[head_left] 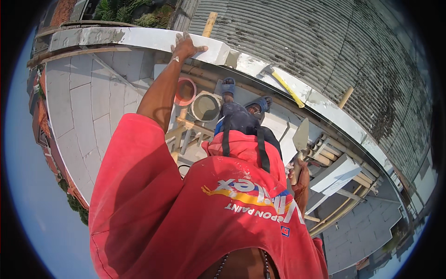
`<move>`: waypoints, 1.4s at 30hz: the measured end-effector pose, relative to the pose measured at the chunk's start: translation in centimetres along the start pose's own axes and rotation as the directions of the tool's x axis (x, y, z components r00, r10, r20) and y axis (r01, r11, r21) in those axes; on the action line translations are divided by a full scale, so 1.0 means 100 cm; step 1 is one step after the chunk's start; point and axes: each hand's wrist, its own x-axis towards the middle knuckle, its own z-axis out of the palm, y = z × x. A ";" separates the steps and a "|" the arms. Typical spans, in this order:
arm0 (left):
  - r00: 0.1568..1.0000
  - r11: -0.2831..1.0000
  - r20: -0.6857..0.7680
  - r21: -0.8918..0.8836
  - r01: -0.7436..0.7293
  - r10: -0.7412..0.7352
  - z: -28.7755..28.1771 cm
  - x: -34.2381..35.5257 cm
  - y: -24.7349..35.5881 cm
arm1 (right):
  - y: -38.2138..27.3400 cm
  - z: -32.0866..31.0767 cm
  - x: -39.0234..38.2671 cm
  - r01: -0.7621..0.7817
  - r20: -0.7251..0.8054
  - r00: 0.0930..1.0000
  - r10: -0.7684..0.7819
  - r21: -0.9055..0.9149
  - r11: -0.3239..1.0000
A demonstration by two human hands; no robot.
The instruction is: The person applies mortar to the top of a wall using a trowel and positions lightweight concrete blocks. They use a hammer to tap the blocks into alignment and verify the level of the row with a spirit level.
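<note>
My left hand [186, 48] lies with its fingers spread on top of a white lightweight block [211, 50], near that block's right end in the wall row. In my right hand [301, 179] is a pointing trowel [301, 136], held by its handle beside my right hip. Its blade points away from me and looks dusted with grey. To the right of the block, a hammer with a yellow handle [289, 88] rests across the wall top [316, 100]. Below my left forearm stands a bucket of grey mortar [206, 108], touching a reddish bucket [186, 91].
Beyond the wall spreads a grey corrugated roof [297, 42], with bamboo poles [210, 24] sticking up at its edge. My sandalled feet stand close to the wall. Bamboo scaffolding [327, 151] and a white block [341, 174] are at right. A grey block wall [86, 102] rises at left.
</note>
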 end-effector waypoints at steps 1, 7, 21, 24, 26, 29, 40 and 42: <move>1.000 1.000 -0.007 -0.018 -0.022 0.022 0.000 -0.002 0.003 | -0.005 -0.004 0.004 -0.009 0.006 1.000 0.010 -0.078 0.997; 0.997 0.998 -0.057 -0.028 -0.059 0.057 0.001 -0.007 0.006 | -0.025 -0.007 0.021 -0.044 0.044 0.997 0.068 -0.420 0.907; 0.985 0.980 -0.172 -0.195 -0.036 0.002 0.019 -0.024 0.004 | -0.054 0.008 0.031 0.023 0.138 0.988 0.066 -0.561 0.827; 0.984 0.977 -0.176 -0.208 -0.039 0.002 0.018 -0.030 0.007 | -0.069 0.014 0.022 0.024 0.190 0.973 0.133 -0.655 0.755; 0.983 0.974 -0.185 -0.220 -0.042 0.001 0.021 -0.032 0.005 | -0.073 0.009 0.034 0.090 0.286 0.946 0.150 -0.679 0.729; 0.854 0.825 -0.515 -0.513 -0.239 -0.073 0.041 -0.053 0.000 | -0.087 0.036 0.026 0.093 0.237 0.955 0.178 -0.810 0.579; 0.844 0.400 0.527 -0.755 0.519 -0.100 0.226 -0.283 -0.042 | -0.051 0.201 0.095 0.336 0.352 0.877 0.327 -0.936 0.107; 0.803 0.449 0.595 -0.713 0.538 -0.016 0.240 -0.297 -0.028 | -0.033 0.248 0.088 0.374 0.378 0.868 0.321 -0.924 0.076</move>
